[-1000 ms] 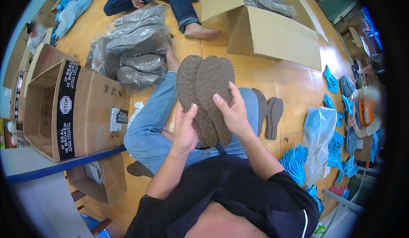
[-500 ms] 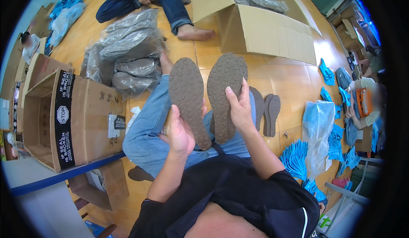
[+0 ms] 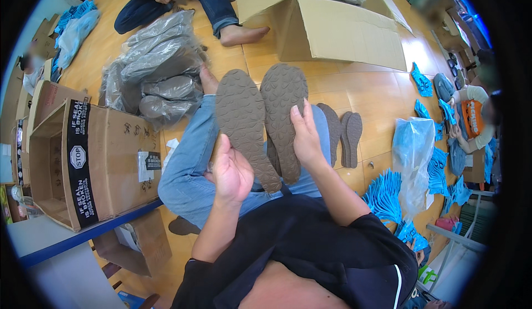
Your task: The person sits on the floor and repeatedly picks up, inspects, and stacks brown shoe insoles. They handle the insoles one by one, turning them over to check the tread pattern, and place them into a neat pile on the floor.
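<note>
Over the person's lap, the fingers [image 3: 300, 122] of the right hand [image 3: 306, 137] lie stretched out flat against the right sole [image 3: 284, 109], a brown shoe sole with a bumpy underside, holding it up on end. The left hand [image 3: 231, 171] holds the left sole [image 3: 242, 123], which looks just the same, by its lower end; its fingers are curled around the edge, though I cannot tell for sure how tight, since they are mostly hidden behind the palm. The two soles stand side by side, bumpy sides up, close together and maybe touching near the bottom. Under them are the person's blue jeans [image 3: 188, 165]. On the wooden floor [image 3: 377, 93] just to the right lies a pair of flat brown insoles [image 3: 343, 134]. To the left is an open cardboard box [image 3: 83, 159] on its side, and behind it a pile of clear plastic bags [image 3: 158, 71] with grey things inside. A big flat box [image 3: 332, 26] lies farther back, where another person sits with a bare foot [image 3: 244, 34] out. Blue pieces [image 3: 388, 195] lie on the right.
</note>
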### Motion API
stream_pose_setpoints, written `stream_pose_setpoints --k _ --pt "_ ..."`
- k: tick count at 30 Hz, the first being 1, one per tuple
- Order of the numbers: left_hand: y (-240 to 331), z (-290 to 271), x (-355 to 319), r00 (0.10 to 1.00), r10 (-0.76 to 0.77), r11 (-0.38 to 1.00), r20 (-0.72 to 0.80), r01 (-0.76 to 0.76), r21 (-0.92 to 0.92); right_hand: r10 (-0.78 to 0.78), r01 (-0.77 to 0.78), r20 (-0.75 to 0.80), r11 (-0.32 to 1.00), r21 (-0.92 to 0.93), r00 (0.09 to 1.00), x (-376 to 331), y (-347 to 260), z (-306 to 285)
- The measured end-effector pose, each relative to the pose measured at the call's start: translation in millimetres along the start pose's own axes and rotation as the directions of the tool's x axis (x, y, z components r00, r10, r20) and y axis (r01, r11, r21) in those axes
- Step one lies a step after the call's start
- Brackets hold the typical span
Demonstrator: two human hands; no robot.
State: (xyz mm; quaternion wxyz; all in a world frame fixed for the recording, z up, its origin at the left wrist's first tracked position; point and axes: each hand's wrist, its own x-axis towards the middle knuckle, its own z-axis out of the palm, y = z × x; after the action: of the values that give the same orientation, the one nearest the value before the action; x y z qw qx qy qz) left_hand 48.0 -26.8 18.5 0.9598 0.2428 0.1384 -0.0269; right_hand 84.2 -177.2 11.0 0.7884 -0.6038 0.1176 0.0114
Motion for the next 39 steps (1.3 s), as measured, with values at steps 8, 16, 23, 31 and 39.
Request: stream_pose_setpoints --k 8,16,23,31,39 --pt "-19 -18 -1 0.987 0.153 0.795 -0.058 -0.089 0.6 -0.246 0.265 0.099 0.919 -0.291 0.964 -2 29 -27" --pt "-15 -41 -8 0.991 0.016 0.805 -0.132 0.066 0.59 0.005 -0.099 -0.525 0.983 -0.152 0.851 30 68 -235" --pt "-26 -37 -2 0.986 -0.034 0.756 -0.163 0.132 0.641 0.12 -0.46 -0.642 0.796 -0.394 0.757 51 121 -349" --pt "-31 -33 -6 0.98 -0.029 0.765 -0.197 0.149 0.627 0.361 -0.555 -0.573 0.806 -0.204 0.736 61 141 -346" --pt "-25 -36 -9 0.984 -0.007 0.785 -0.176 0.115 0.609 0.638 -0.68 -0.401 0.732 0.049 0.657 62 125 -339"
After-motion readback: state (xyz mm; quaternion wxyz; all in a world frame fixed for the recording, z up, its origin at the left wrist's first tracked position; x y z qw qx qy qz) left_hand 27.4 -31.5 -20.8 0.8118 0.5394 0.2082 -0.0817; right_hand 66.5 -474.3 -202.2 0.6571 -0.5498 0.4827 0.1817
